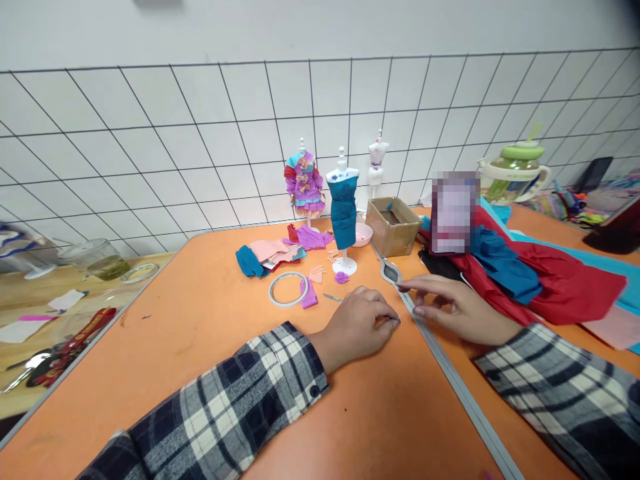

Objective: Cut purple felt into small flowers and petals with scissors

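My left hand (361, 325) rests on the orange table with its fingers curled in and the thumb against them. Whatever it may pinch is too small to make out. My right hand (457, 308) hovers over the grey seam strip, fingers stretched forward and apart from the thumb, with nothing visible between them. Beyond my hands stands a small white dress form (343, 175) wrapped in teal paper (344, 213). A purple paper rosette (341, 277) lies at its base. Near my left hand are a slim pointed metal tool (332, 297) and a roll of tape (289, 289).
A dressed doll form (303, 183) and a bare form (377, 163) stand behind. A cardboard box (393, 230), a propped phone (454, 213) and red paper (570, 280) are at the right. Scrap paper (270, 252) lies left. A teapot-shaped jug (517, 173) stands back right.
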### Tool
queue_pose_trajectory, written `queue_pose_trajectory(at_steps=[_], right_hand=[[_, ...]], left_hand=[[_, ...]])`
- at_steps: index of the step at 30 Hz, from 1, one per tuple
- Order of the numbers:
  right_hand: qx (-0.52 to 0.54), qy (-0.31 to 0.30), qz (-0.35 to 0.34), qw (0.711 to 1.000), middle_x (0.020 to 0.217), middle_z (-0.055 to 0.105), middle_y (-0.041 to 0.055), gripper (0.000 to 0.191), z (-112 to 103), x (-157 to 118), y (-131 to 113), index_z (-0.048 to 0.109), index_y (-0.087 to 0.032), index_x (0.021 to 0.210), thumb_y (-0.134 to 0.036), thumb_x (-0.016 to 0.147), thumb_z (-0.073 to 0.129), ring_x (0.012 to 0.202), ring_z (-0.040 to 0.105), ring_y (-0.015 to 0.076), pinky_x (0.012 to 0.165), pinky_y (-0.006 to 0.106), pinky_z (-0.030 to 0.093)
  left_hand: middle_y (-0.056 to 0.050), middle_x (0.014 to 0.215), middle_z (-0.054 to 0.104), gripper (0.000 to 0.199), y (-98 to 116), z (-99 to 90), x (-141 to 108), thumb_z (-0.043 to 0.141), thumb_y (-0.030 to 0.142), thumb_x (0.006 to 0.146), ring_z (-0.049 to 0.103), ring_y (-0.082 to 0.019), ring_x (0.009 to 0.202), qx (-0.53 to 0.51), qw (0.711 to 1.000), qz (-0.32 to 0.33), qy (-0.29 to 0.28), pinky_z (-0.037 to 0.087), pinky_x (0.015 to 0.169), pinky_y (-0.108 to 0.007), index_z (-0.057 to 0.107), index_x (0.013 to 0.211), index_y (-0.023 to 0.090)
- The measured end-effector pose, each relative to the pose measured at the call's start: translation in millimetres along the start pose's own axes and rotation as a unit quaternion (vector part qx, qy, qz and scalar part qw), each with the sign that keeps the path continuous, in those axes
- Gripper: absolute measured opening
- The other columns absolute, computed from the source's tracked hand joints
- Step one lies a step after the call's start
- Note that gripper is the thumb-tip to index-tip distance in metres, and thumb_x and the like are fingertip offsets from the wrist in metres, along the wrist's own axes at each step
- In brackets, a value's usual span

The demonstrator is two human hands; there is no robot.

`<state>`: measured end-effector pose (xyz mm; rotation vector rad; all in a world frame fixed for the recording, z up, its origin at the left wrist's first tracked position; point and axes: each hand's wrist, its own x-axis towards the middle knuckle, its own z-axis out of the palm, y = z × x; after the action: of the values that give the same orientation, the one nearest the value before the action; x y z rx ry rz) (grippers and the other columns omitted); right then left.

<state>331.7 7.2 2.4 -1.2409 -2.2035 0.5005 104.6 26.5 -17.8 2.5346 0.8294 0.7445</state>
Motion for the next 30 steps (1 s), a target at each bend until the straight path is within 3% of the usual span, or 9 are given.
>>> queue_pose_trajectory(at_steps=[3, 8, 15, 19, 23, 30], right_hand=[[-0.007, -0.021, -0.047, 0.999, 0.102, 0.071, 0.0078, 0.025, 5.7, 0.8, -6.3, 0.071, -0.024, 0.104, -0.038, 0.088, 0.058, 0.094, 0.063, 0.0207, 0.077, 0.031, 0.050], [-0.034, -0.023, -0.038, 0.998, 0.077, 0.070, 0.0046, 0.021, 9.8, 3.4, -4.6, 0.073, -0.023, 0.080, -0.036, 0.088, 0.058, 0.076, 0.062, 0.0178, 0.070, 0.029, 0.048], [-0.121, 0.006, 0.023, 0.992, 0.087, 0.072, 0.0025, 0.022, 4.2, 2.1, 19.2, 0.074, -0.025, 0.084, -0.033, 0.088, 0.054, 0.084, 0.064, 0.0191, 0.075, 0.030, 0.049], [-0.204, -0.041, 0.016, 0.978, 0.092, 0.072, -0.0002, 0.025, 1.6, 0.1, 26.8, 0.075, -0.029, 0.088, -0.030, 0.090, 0.050, 0.087, 0.066, 0.0183, 0.078, 0.030, 0.049], [-0.254, -0.059, -0.018, 0.965, 0.095, 0.072, 0.0000, 0.027, 0.5, -2.0, 24.5, 0.074, -0.030, 0.095, -0.027, 0.092, 0.047, 0.086, 0.066, 0.0172, 0.075, 0.028, 0.048], [-0.253, -0.071, -0.013, 0.965, 0.093, 0.071, 0.0007, 0.027, -3.3, -2.7, 18.8, 0.074, -0.030, 0.096, -0.030, 0.093, 0.047, 0.082, 0.066, 0.0159, 0.072, 0.026, 0.047]], left_hand=[[-0.005, 0.085, 0.067, 0.014, 1.0, -0.4, 0.9, 0.061, 0.025, 0.085, 0.059, -0.018, 0.083, -0.009, 1.000, 0.017, 0.002, 0.044, 0.081, -0.032, 0.074, 0.088, 0.021], [-0.004, 0.084, 0.068, 0.016, 2.3, -0.7, 3.4, 0.060, 0.026, 0.087, 0.059, -0.017, 0.082, -0.027, 0.999, 0.026, 0.002, 0.045, 0.081, -0.031, 0.074, 0.089, 0.020], [-0.004, 0.087, 0.069, 0.016, -2.7, -4.2, 2.9, 0.058, 0.025, 0.087, 0.059, -0.020, 0.087, 0.022, 0.999, -0.031, -0.021, 0.045, 0.082, -0.035, 0.074, 0.088, 0.022], [-0.003, 0.109, 0.069, 0.013, 6.9, -8.0, 0.9, 0.059, 0.029, 0.087, 0.055, -0.022, 0.104, 0.050, 0.995, 0.048, -0.071, 0.042, 0.091, -0.037, 0.067, 0.094, 0.022], [-0.009, 0.138, 0.053, 0.028, 21.2, -2.6, -1.0, 0.060, 0.046, 0.085, 0.044, -0.030, 0.125, 0.118, 0.978, 0.113, -0.132, 0.039, 0.096, -0.044, 0.059, 0.092, 0.019], [-0.012, 0.136, 0.054, 0.039, 24.3, 2.1, -1.8, 0.055, 0.051, 0.086, 0.047, -0.031, 0.116, 0.156, 0.973, 0.090, -0.145, 0.040, 0.092, -0.045, 0.056, 0.102, 0.016]])
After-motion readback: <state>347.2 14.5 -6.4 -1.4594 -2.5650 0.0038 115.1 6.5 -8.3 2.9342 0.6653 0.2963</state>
